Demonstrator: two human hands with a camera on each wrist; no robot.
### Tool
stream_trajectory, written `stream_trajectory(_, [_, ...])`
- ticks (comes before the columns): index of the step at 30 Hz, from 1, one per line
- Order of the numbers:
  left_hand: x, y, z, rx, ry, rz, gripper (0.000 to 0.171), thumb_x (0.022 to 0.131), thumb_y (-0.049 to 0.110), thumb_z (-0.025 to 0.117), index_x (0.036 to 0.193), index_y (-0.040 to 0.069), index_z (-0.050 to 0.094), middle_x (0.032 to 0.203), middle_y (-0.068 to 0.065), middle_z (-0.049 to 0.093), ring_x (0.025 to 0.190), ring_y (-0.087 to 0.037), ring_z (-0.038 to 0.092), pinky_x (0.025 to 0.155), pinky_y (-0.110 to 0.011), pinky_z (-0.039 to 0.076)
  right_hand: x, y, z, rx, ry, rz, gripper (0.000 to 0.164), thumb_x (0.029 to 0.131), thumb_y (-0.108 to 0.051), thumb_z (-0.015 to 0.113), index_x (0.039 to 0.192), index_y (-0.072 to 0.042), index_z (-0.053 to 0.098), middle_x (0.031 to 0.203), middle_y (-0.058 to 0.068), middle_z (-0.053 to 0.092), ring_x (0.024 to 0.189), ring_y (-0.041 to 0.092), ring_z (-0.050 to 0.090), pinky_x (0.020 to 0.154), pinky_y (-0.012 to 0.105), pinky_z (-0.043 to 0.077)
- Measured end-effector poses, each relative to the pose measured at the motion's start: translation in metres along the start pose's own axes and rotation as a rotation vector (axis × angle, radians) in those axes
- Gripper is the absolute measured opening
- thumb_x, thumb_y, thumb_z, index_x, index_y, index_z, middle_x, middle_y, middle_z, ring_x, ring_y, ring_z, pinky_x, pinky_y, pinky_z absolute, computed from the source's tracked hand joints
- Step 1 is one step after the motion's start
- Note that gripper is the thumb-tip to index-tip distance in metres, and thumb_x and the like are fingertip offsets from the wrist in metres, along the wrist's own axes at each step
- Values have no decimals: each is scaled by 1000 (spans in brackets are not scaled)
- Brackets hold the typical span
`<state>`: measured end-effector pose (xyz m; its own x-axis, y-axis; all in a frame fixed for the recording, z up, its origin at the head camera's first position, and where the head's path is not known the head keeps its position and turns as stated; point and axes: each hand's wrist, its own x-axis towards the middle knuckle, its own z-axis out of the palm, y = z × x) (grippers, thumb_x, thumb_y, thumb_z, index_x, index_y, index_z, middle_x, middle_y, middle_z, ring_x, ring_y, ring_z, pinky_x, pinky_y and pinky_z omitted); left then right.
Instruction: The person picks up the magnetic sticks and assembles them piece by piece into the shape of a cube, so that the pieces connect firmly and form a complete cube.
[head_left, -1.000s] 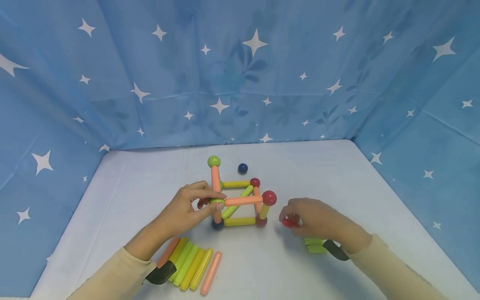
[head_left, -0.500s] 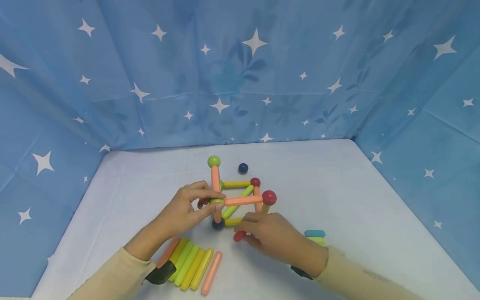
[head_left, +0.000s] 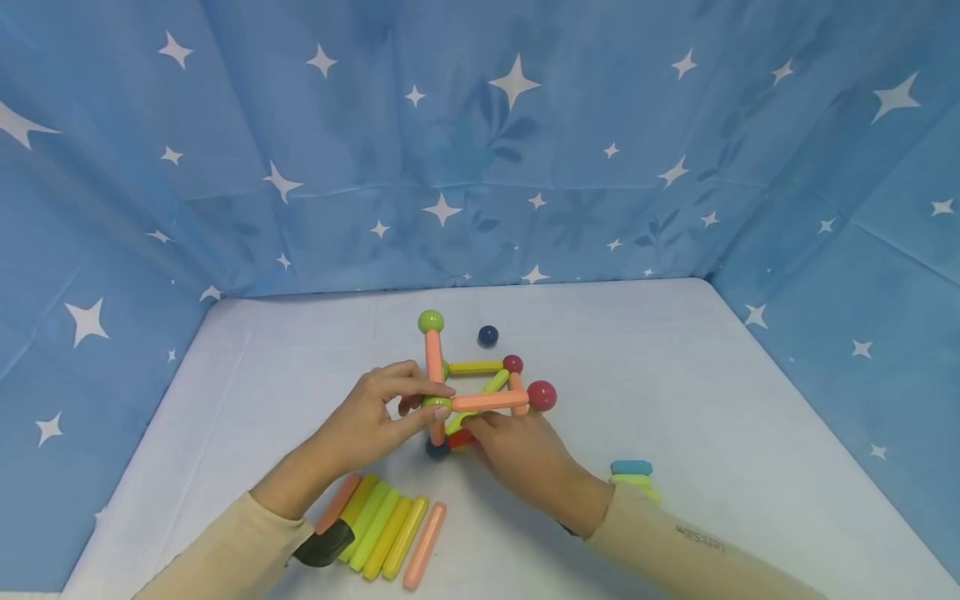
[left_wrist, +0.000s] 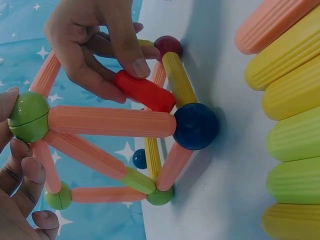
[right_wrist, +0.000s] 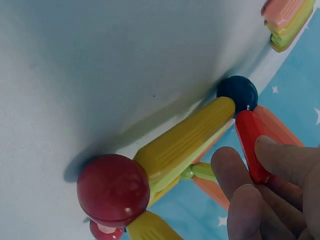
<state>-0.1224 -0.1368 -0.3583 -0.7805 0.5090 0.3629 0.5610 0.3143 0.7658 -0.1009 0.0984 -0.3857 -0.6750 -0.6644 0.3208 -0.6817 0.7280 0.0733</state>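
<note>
A frame of magnetic sticks and balls stands mid-table, with salmon sticks [head_left: 489, 402], yellow sticks and a diagonal of lime green. My left hand [head_left: 367, 423] pinches the green ball [left_wrist: 29, 116] at its upper near-left corner between thumb and fingers. Inside the near side of the frame, my right hand [head_left: 528, 461] pinches a short red stick [left_wrist: 145, 92]. That stick's free end is right at the dark blue ball [left_wrist: 196, 126] at the lower near-left corner, above the yellow bottom stick [right_wrist: 187, 137]. A large red ball [head_left: 542, 396] tops the near-right corner.
Several loose sticks [head_left: 396, 537] in salmon, yellow and lime lie in a row at the front left. A small blue stick [head_left: 632, 467] and lime sticks [head_left: 636, 483] lie to the right. One loose dark blue ball [head_left: 488, 336] sits behind the frame.
My right hand has moved left from beside the frame, carrying the red stick to the dark blue corner ball. My left hand has kept its hold on the green ball.
</note>
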Motion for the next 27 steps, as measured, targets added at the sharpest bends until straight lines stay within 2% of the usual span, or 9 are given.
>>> stream_trajectory(2, [0,0,0,0,0,-3,19,95,22,74,114,22,78,82,7,53,75,-16,48,66,-37,42,1,1,2,-17,9,-3,40,85,-19,84,122,-17,71,116,1,70,108,23,65,86,37,56])
stream_trajectory(5, [0,0,0,4,1,-6,19,95,23,74,114,23,78,81,7,52,75,-16,48,66,-39,42,2,1,4,-33,4,5,43,86,-19,84,126,-16,68,114,1,70,105,22,67,88,36,55])
stream_trajectory(10, [-1,1,0,7,4,-9,19,95,24,73,114,23,78,81,7,52,75,-16,49,66,-36,41,3,0,6,-67,-58,39,47,86,-21,84,128,-12,64,99,3,71,95,20,71,75,30,58])
stream_trajectory(14, [-1,0,1,2,1,-10,19,95,24,73,114,23,78,81,7,52,75,-16,49,66,-36,42,1,-2,2,-110,-104,72,43,86,-27,84,122,-10,65,84,2,67,76,18,70,60,25,55])
stream_trajectory(18, [0,0,1,3,-4,-4,19,96,23,73,114,24,78,82,8,53,75,-15,49,66,-38,42,-4,-7,-11,-150,-209,85,30,89,-34,81,105,-10,71,63,-3,51,50,12,51,47,19,43])
stream_trajectory(20, [0,0,1,8,-3,2,19,96,23,73,114,24,78,83,9,54,75,-15,49,66,-36,42,-7,-11,-16,-138,-231,19,26,89,-38,79,95,-13,72,60,-5,49,48,10,46,48,18,40])
stream_trajectory(22, [0,0,1,15,1,2,19,95,25,74,114,25,78,82,9,54,74,-14,49,65,-33,42,-10,-15,-17,-82,-217,-101,23,90,-38,78,97,-16,73,66,-8,57,55,7,51,53,17,42])
stream_trajectory(25, [1,0,1,12,0,-1,19,95,26,74,114,26,78,82,9,54,74,-14,49,65,-30,41,-14,-24,-12,25,-205,-306,20,94,-33,74,109,-20,74,95,-10,71,83,5,64,76,18,50])
stream_trajectory(27, [1,0,1,9,-4,-5,19,95,26,74,114,26,78,81,9,54,74,-14,49,65,-30,41,-16,-31,-6,79,-235,-398,23,97,-30,70,119,-22,72,112,-11,71,101,5,64,87,20,49])
